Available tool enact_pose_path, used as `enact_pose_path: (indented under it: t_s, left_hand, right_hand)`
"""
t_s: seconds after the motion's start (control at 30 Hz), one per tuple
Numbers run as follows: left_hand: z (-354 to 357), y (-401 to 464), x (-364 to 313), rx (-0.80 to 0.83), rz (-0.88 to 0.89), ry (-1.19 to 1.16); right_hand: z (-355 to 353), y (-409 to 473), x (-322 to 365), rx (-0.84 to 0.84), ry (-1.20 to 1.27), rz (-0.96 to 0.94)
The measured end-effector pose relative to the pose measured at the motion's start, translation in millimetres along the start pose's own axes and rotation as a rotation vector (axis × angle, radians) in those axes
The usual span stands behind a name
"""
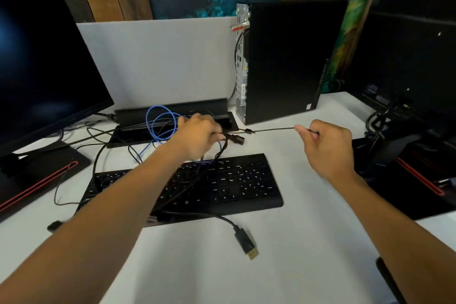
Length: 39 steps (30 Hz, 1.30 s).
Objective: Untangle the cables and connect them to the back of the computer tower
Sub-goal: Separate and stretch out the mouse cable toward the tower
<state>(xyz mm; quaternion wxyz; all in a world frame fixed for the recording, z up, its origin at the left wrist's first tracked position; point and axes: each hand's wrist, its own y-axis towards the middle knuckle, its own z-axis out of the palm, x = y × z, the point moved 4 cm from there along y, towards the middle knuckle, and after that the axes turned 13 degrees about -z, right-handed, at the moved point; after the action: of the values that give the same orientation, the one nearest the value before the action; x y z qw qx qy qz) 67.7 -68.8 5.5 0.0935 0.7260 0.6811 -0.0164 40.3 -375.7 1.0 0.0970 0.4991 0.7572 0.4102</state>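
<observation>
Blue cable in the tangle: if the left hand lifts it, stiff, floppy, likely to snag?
Probably floppy with some spring: the blue cable stands in loose loops above the desk. It looks thin, so likely light. Snagging seems likely: black cables cross its loops where the left hand grips the tangle, so lifting it would probably drag them along.

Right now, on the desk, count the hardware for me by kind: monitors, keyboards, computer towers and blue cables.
Monitors: 2, left monitor and right monitor
Keyboards: 1, black keyboard
Computer towers: 1, black computer tower
Blue cables: 1, coiled blue cable
Total: 5
</observation>
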Motion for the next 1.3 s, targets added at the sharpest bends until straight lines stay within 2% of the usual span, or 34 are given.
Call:
enact_pose_path:
  t_s: [0.13,0.23,0.37,0.53,0.6,0.67,0.73,0.8,0.87,0.93,1.03,1.17,1.3]
  left_hand:
    - [-21.3,0.7,75.1,-0.084,-0.183,0.160]
    - [-27.4,-5.1,101.9,-0.101,-0.278,0.236]
    - [-17.9,-12.4,98.8,-0.066,-0.178,0.023]
    - [-27.5,-19.5,54.9,-0.158,0.037,-0.123]
    - [-41.9,-23.6,32.4,-0.260,0.118,-0.124]
    - [-49.7,-23.7,11.9,-0.266,0.179,-0.110]
    - [-49.6,-23.5,-4.6,-0.192,0.211,-0.117]
    - [-44.3,-24.9,-16.4,-0.165,0.211,-0.119]
    - [-38.5,-29.7,-25.6,-0.170,0.192,-0.114]
    - [-31.0,-34.4,-27.1,-0.172,0.162,-0.108]
    - [-23.3,-36.2,-11.8,-0.165,0.107,-0.101]
    - [-18.7,-38.4,14.8,-0.130,0.018,-0.109]
    - [-11.2,-43.7,11.0,-0.081,-0.008,-0.125]
  right_hand:
    - [5.7,1.2,-5.9,0.067,-0.070,0.033]
    - [18.4,-0.2,-6.0,0.230,-0.239,0.012]
    - [31.0,-1.3,-4.3,0.446,-0.419,0.023]
    - [61.5,-12.0,20.1,0.708,-0.552,-0.024]
    - [64.5,-8.9,31.2,0.635,-0.340,-0.037]
    - [54.8,-0.6,51.2,0.485,0.154,-0.051]
    - [37.7,12.5,77.7,0.389,0.622,-0.025]
    - [30.3,23.0,100.6,0.421,0.993,0.121]
    - [29.6,26.2,113.3,0.441,1.181,0.374]
    - [28.8,23.4,113.6,0.448,1.029,0.452]
    - [23.1,23.1,91.1,0.327,0.626,0.282]
    - [13.7,21.0,48.9,0.285,0.361,0.250]
    - [19.9,16.5,13.3,0.206,0.296,0.383]
